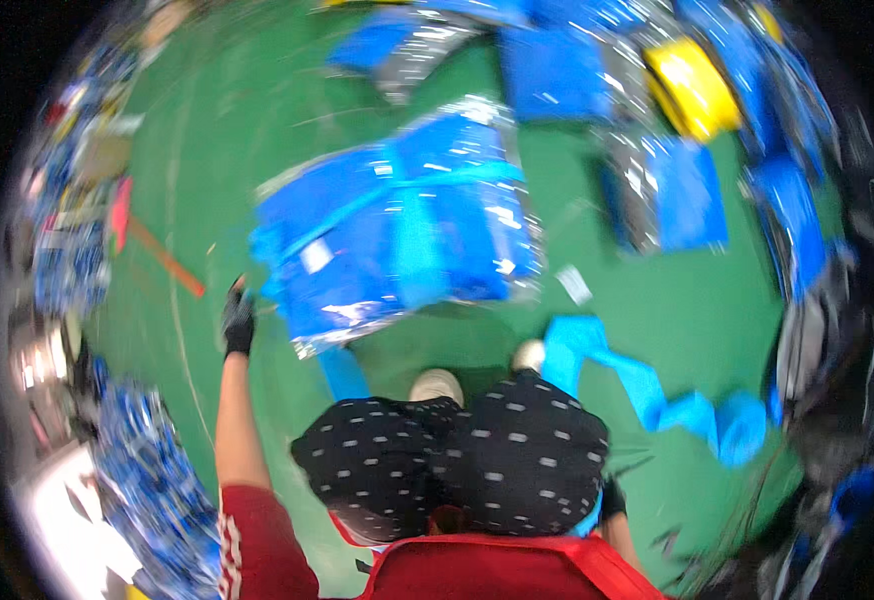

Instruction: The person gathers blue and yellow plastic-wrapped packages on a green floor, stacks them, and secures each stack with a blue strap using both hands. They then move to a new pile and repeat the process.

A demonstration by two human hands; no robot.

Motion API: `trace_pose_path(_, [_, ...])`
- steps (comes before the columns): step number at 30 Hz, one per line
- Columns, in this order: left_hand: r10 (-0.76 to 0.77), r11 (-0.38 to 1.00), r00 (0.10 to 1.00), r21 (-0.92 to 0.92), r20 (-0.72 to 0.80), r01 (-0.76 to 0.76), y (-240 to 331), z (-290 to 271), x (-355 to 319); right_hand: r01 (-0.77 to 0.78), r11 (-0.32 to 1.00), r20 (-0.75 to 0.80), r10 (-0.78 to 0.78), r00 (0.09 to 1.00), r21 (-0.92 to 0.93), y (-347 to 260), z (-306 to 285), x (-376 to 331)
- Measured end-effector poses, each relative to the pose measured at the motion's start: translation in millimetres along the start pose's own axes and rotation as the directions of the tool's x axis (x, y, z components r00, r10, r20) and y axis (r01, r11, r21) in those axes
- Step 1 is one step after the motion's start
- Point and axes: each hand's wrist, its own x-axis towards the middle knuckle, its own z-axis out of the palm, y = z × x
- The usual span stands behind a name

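Floor work, feed blurred by motion. The blue bundle (352, 265) in clear wrap lies on the green floor (172, 345), just ahead of the shoes (438, 387). I see a light-blue band (417, 235) over it, one run crossing another on top. A band tail (342, 372) shows between the bundle and the left knee; a loose length (642, 385) trails rightward from beside the right shoe to a partly unwound roll (742, 428).

Left hand (239, 322), black-gloved, is just beside the bundle's near left corner. Grip: fingers point away from the body; blur keeps me from telling how far they are open or whether they have hold of anything. Right hand (614, 500), also gloved, is low beside the right thigh, mostly hidden; I cannot tell its grip either.

My reading: the step in hand is banding, crossing made, ends loose. The next move calls for a firm left grip on band rather than slick wrap, and slack taken up on the right without dragging the roll.

Beyond: blue-and-grey packets (672, 195) upper right, one yellow packet (694, 90) among them.
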Motion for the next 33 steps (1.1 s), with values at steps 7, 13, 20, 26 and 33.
trace_pose_path(7, [-0.323,0.891,0.941,-0.300,0.104,0.340,8,44,41,0.650,0.183,0.415,-0.636,0.651,-0.738,-137,330,-64])
trace_pose_path(13, [-0.212,0.721,0.885,-0.544,0.415,0.428,27,33,-62,0.616,0.227,0.644,0.439,0.626,-0.754,-64,578,-3])
trace_pose_path(20, [-0.389,0.365,0.802,-0.724,0.453,0.586,78,-86,-127,0.055,0.079,0.096,0.841,0.533,-0.995,77,633,60])
trace_pose_path(26, [-0.272,0.719,0.922,-0.579,0.274,0.384,99,-82,-132,0.253,-0.071,0.133,0.699,0.703,-0.965,139,655,106])
trace_pose_path(33, [0.044,0.933,0.699,-0.279,0.714,0.227,147,-26,-177,0.510,-0.404,0.233,0.564,0.792,-0.759,85,665,49])
